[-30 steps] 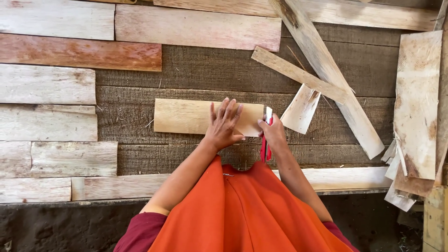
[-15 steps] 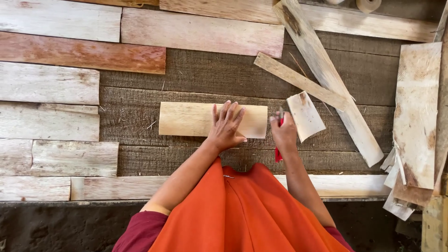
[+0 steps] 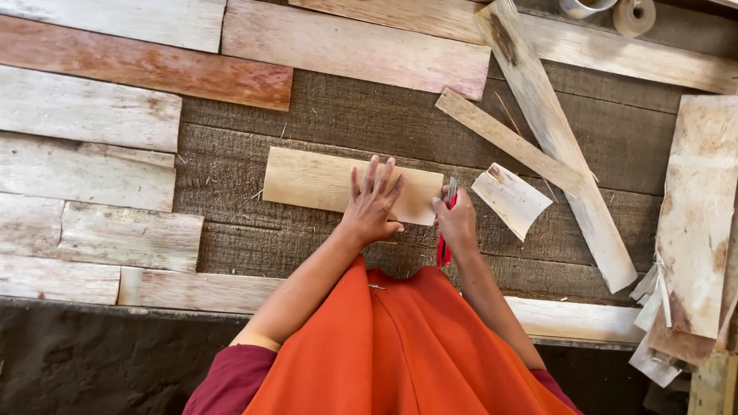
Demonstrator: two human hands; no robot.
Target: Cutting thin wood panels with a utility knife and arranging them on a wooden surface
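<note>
Dark plank bench point(image 3: 346, 115), right hand point(image 3: 457, 223) hiding red-handled blade point(image 3: 446, 223)

The dark plank counter point(image 3: 346, 123) carried a pale board point(image 3: 315, 180), weathered planks point(image 3: 84, 115), long slats point(image 3: 553, 146) and a curved offcut point(image 3: 511, 200).

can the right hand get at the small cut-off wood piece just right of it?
Probably yes. The right hand, holding a red-handled cutter at the pale board's end, sits just left of the cut-off piece. Only bare dark planking lies between, though the cutter occupies its grip.
</note>
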